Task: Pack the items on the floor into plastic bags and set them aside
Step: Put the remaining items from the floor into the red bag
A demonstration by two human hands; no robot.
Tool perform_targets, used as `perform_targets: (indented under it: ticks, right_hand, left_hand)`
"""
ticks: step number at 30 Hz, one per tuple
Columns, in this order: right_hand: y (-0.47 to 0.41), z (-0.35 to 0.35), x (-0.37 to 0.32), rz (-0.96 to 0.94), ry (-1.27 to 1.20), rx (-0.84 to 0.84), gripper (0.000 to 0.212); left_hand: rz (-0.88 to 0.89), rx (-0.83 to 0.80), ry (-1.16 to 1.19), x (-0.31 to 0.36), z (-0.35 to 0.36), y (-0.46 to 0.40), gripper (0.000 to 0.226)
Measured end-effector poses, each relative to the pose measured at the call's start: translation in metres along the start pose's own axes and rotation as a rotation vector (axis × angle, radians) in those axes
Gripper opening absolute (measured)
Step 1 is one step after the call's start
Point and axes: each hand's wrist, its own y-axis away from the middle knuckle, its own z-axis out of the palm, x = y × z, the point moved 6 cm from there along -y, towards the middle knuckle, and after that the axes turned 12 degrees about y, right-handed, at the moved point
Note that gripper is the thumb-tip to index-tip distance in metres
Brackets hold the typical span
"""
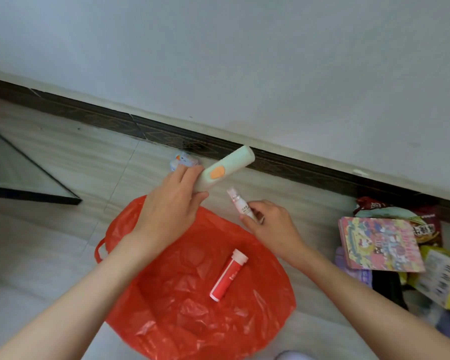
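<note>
A red plastic bag (192, 302) lies spread on the floor in front of me. On it lies a red tube with a white cap (227, 275). My left hand (170, 203) grips the lower end of a pale green stick-shaped item with an orange oval (225, 168), held above the bag's far edge. My right hand (269, 224) pinches a small pink-and-white tube (238, 203), tilted up to the left. A small colourful packet (183, 161) lies on the floor beyond my left hand, partly hidden by it.
A pile of items sits at the right: a colourful pink box (379, 245), dark snack packets (426, 227), a yellow-and-white box (444, 281). A dark skirting board (166, 133) runs under the white wall. A glass panel with a dark frame (24, 175) lies at the left.
</note>
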Motion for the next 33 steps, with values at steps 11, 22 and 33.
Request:
perform_targets:
  ticks: [11,22,33]
  right_hand:
    - [0.078,0.059,-0.032,-0.327,0.456,-0.484,0.030]
    - [0.053,0.033,-0.016,-0.204,0.206,-0.209,0.026]
    - [-0.005,0.034,0.056,0.021,0.481,-0.138,0.057]
  left_hand:
    - [-0.381,-0.387,-0.329,-0.034,0.021,0.117,0.031]
    - [-0.074,-0.151,-0.216,-0.033,0.035,0.104,0.017]
    - [-0.316,-0.100,-0.084,-0.093,0.057,-0.038,0.057]
